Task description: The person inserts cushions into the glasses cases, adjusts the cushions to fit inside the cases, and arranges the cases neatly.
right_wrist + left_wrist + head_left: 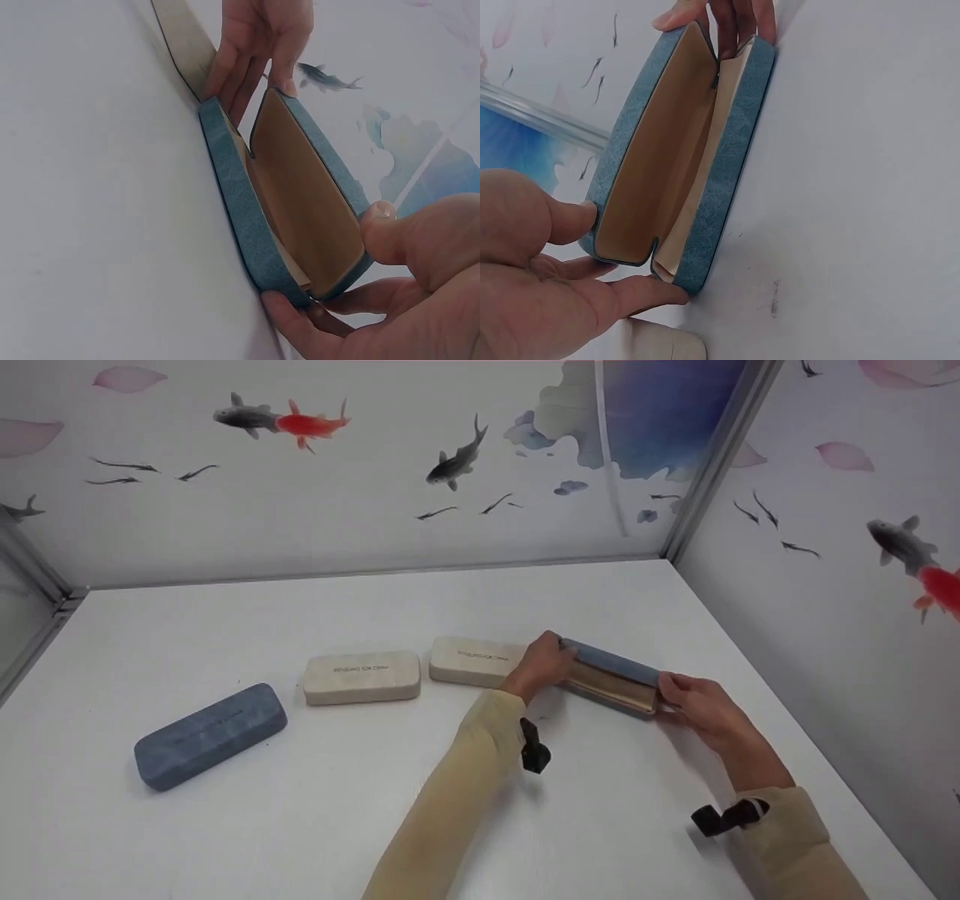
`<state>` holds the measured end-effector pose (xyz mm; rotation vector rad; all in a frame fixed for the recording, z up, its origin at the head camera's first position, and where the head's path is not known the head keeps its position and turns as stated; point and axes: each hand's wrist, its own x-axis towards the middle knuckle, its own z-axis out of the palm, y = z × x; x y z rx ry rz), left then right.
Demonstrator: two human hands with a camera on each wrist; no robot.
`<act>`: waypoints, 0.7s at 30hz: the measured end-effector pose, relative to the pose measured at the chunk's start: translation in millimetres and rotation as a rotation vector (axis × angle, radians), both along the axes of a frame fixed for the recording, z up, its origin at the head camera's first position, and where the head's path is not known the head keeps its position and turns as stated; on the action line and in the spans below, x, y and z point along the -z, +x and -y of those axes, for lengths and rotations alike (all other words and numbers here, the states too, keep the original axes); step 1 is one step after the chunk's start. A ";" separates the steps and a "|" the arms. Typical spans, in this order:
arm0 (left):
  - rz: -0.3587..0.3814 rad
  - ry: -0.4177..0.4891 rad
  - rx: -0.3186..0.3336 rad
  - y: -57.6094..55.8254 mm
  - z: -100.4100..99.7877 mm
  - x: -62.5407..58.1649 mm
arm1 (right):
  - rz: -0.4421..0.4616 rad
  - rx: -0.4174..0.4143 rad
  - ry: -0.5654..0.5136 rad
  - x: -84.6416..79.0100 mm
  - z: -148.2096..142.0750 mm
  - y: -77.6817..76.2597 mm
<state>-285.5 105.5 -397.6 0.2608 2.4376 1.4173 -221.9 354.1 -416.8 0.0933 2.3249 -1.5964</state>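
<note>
A blue glasses case [611, 679] with a tan lining stands partly open on the right half of the table. My left hand [547, 664] grips its left end, thumb on the lid edge and fingers at the base, as the left wrist view shows. At the other end my right hand [701, 703] holds the case the same way, its thumb [381, 225] against the lid. Inside, the lining [664, 161] shows and I see nothing lying in it. A cream glasses case [476, 660] lies shut beside my left hand, partly hidden by it.
Another cream glasses case [363, 678] lies closed left of the middle. Farther left, a second blue glasses case [211, 736] lies closed at a slant. Printed wall panels border the white table [300, 825] at the back and right.
</note>
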 end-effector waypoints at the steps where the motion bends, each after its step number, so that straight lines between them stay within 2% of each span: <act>1: -0.004 -0.004 0.001 0.5 -0.8 0.9 | -0.002 -0.004 0.006 0.6 -0.5 0.6; 7: -0.042 -0.029 0.003 2.8 -3.5 4.0 | -0.022 -0.016 0.034 4.2 -2.1 3.3; 13: -0.084 -0.047 0.001 3.8 -3.1 8.1 | -0.029 0.018 0.035 8.1 1.4 5.0; 21: -0.102 -0.068 0.001 3.4 -0.9 8.5 | -0.023 0.021 0.065 8.0 2.3 5.0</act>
